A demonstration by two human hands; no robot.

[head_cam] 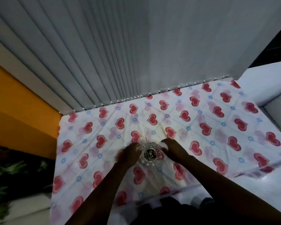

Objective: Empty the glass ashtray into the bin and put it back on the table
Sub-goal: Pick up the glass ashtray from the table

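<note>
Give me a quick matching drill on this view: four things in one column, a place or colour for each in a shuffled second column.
Things:
1. glass ashtray
2. left hand
3. right hand
4. wall panel

Places or colours:
A. orange
B. at the ashtray's right side
C. between both hands on the heart-print tablecloth
D. at the ashtray's left side

Pairs: 1-C, 2-D, 3-B, 4-A

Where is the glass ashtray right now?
In the head view, the glass ashtray sits on the heart-patterned tablecloth, between the left hand and right hand.
</note>
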